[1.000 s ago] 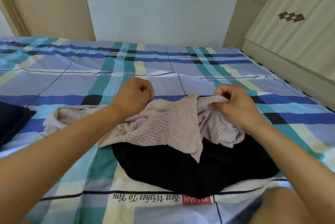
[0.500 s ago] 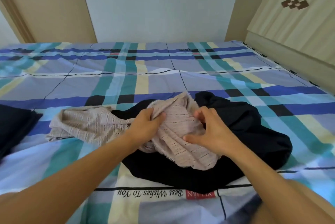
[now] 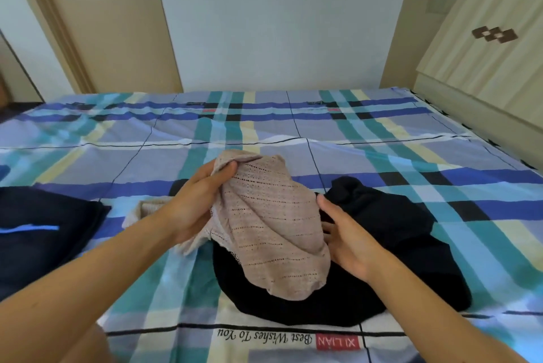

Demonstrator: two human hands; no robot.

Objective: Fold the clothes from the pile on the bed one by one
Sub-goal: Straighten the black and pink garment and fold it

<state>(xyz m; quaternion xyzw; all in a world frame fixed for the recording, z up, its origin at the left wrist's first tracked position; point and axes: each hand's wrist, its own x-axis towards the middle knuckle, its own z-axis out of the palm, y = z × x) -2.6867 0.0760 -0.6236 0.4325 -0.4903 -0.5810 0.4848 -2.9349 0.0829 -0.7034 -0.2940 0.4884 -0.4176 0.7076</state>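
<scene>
A pale pink knitted top [image 3: 270,227] hangs bunched above the bed, lifted off a black garment [image 3: 390,248] that lies crumpled in the middle of the checked bedsheet [image 3: 264,133]. My left hand [image 3: 197,204] grips the pink top near its upper edge, thumb over the fabric. My right hand [image 3: 343,236] is at the top's right side with fingers reaching under it; whether it holds the cloth is hidden. A trailing part of the pink top [image 3: 147,209] lies on the sheet behind my left wrist.
A dark navy garment [image 3: 44,230] lies flat at the left edge of the bed. A cream headboard [image 3: 484,48] stands on the right, a door [image 3: 111,18] and a wall behind the bed. Printed text runs along the sheet's near edge.
The pink top has been gathered up and lifted higher off the black garment. Both hands moved closer together, the left one rising with the fabric. The view tilted upward.
</scene>
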